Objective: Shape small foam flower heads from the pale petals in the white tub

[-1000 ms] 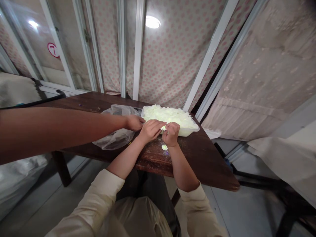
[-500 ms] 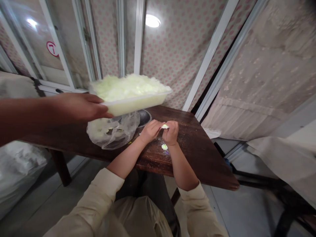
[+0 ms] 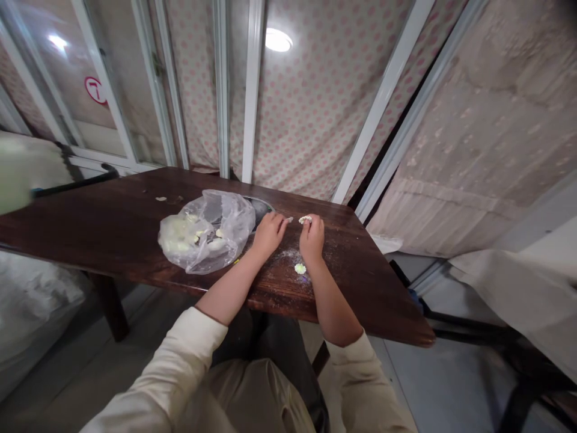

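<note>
Left hand (image 3: 269,234): resting open on worktop (image 3: 360,288), apart from the other.
Right hand (image 3: 311,237): pinching pale green tuft (image 3: 305,219).
Plastic bag (image 3: 205,231): just beside left hand.
Window sign (image 3: 95,90): red ring, 7-like mark.

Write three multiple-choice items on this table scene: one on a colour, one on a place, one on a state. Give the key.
1. What colour is the wooden tabletop?
A. White
B. Pale green
C. Dark brown

2. Where does the small pale green tuft lie?
A. On the tabletop, between the person's forearms
B. Inside a bag
C. On the floor

3. What state is the clear plastic bag in?
A. Flat and empty
B. Bunched up, with pale pieces inside
C. Cut into strips

1: C, the boards show dark brown wood.
2: A, the tuft sits on bare wood there.
3: B, the pieces show through the crumpled plastic.
</note>
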Demonstrator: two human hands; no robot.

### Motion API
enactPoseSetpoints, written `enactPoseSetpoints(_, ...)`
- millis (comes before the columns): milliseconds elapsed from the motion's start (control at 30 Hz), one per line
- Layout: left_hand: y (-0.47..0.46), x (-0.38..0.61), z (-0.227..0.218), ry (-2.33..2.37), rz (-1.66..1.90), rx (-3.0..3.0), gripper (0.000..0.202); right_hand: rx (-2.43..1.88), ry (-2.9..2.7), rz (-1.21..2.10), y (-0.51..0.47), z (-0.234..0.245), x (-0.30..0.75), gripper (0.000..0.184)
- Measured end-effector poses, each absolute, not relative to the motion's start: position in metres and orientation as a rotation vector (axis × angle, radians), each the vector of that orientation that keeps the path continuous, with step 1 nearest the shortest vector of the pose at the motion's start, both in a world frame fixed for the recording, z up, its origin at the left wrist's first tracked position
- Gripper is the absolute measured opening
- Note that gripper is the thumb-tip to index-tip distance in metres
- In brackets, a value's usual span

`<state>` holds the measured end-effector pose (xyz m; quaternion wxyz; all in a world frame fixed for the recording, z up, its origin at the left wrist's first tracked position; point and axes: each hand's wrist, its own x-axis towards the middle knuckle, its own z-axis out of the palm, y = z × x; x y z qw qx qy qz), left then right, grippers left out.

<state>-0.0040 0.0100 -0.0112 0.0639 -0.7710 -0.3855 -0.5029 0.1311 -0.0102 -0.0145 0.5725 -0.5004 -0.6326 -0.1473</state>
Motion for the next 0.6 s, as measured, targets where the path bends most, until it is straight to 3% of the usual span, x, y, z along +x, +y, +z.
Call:
enactPoseSetpoints(333,0.0204,-0.0062,-0.0154,-1.332,-1.642,-2.484,0.024,-1.076,-1.785,-0.251,-0.0147,-0.0137,0.1249,0.018)
enactPoseSetpoints(600,0.0140,-0.0027,-0.0127,-1.125,-1.544,-2.678,0.025,-1.090,-1.781,-0.243,-0.0112,-0.0147,0.1249,0.016)
